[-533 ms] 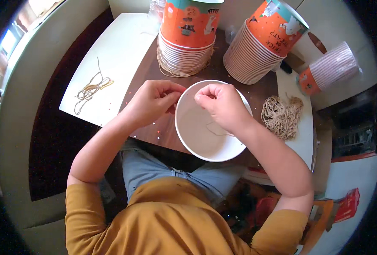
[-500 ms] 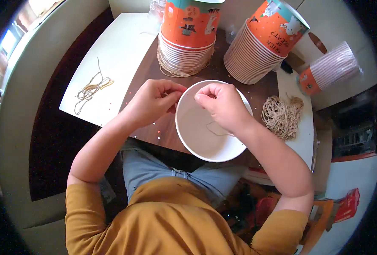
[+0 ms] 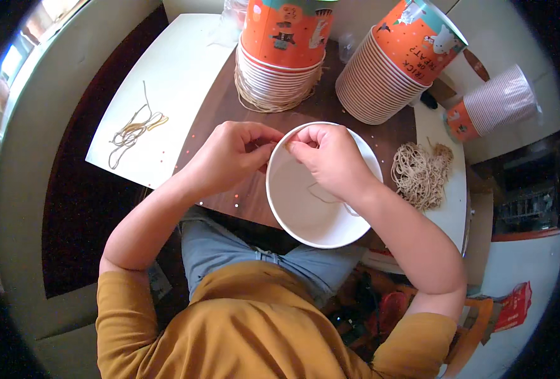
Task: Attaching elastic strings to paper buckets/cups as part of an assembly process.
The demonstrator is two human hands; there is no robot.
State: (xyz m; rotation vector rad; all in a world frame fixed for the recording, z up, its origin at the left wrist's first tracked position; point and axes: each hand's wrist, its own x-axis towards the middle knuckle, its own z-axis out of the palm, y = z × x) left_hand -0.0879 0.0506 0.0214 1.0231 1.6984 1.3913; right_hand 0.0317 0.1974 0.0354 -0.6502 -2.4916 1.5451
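A white-lined paper bucket [image 3: 305, 218], mouth upward, is at the near edge of the brown tabletop [image 3: 248, 199], a thin beige cord [image 3: 321, 198] bent inside toward the right.

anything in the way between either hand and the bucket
Nothing visible: the left hand is outside the left rim of the bucket, and the right hand reaches over the opening to that rim's inside. The cord pile lies to the right, out of the way.

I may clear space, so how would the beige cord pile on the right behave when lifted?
The beige cord pile would likely flop, being loose loops. It may snag, since strands overlap. Probably light: the strands look thin.
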